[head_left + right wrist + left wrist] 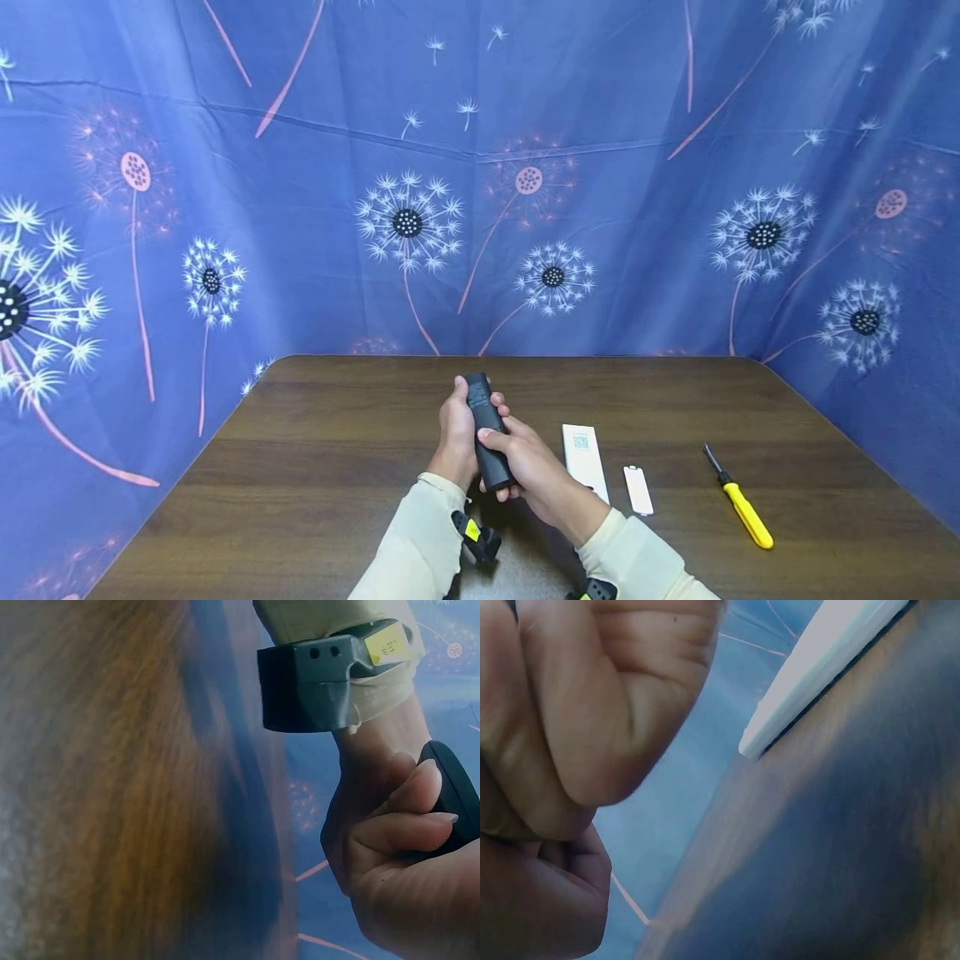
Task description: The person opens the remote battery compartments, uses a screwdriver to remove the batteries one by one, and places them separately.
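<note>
Both hands hold a long black device [491, 462] with rounded edges and faint printed text on its upward face; its exact kind cannot be told. My left hand [454, 429] grips it from the left side, thumb along its edge. From the right, my right hand [534, 467] wraps round the lower part, thumb lying across the upward face. In the right wrist view, the black end of the device [448, 780] shows beside curled fingers. The left wrist view has only folded fingers [592, 712] close up, with the device hidden.
Right of the hands lies a long white object [583, 454] with a QR code, partly covered by the right wrist. Beside it are a small white cover-like piece [638, 490] and a yellow-handled screwdriver [738, 497]. A blue curtain [480, 250] hangs behind the wooden table [337, 417].
</note>
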Motion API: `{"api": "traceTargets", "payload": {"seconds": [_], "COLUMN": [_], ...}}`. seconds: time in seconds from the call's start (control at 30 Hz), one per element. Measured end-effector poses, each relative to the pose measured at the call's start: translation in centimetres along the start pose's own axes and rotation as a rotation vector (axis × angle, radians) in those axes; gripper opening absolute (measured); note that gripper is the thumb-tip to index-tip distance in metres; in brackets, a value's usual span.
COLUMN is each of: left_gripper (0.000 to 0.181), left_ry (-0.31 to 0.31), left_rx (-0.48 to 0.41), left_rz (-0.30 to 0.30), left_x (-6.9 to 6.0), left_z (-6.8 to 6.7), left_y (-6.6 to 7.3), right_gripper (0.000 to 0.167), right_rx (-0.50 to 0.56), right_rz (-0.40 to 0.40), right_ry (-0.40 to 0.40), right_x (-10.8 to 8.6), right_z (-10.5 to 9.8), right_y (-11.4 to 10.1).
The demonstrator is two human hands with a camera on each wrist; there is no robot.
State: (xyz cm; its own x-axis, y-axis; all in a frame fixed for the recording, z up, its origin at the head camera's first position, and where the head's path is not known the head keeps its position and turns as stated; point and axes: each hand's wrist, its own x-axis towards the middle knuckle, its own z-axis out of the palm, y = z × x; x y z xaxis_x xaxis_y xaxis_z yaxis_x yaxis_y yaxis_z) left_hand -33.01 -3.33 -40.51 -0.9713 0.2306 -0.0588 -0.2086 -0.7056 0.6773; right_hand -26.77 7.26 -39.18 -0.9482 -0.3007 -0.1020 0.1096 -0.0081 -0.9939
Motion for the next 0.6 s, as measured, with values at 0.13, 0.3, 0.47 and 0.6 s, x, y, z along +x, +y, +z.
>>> {"api": "traceTargets", "payload": {"seconds": [0.13, 0.3, 0.47, 0.6], "left_gripper": [0.049, 0.048, 0.054, 0.059], "left_ry": [0.007, 0.011, 0.041, 0.063], "left_rx": [0.018, 0.02, 0.05, 0.084], "left_rz": [-0.006, -0.031, -0.044, -0.037], "left_x": [-0.09, -0.16, -0.26, -0.23], "left_z": [0.01, 0.06, 0.19, 0.27], "left_y": [-0.02, -0.12, -0.25, -0.22], "right_gripper": [0.043, 0.04, 0.039, 0.049], "right_rx": [-0.006, -0.049, -0.069, -0.034], "right_rz": [-0.01, -0.006, 0.021, 0.041], "right_ry": [-0.011, -0.011, -0.021, -0.069], "right_x": [-0.07, -0.15, 0.0, 0.15], "right_z": [-0.06, -0.17, -0.44, -0.57], "right_y": [0.19, 0.25, 0.24, 0.31]}}
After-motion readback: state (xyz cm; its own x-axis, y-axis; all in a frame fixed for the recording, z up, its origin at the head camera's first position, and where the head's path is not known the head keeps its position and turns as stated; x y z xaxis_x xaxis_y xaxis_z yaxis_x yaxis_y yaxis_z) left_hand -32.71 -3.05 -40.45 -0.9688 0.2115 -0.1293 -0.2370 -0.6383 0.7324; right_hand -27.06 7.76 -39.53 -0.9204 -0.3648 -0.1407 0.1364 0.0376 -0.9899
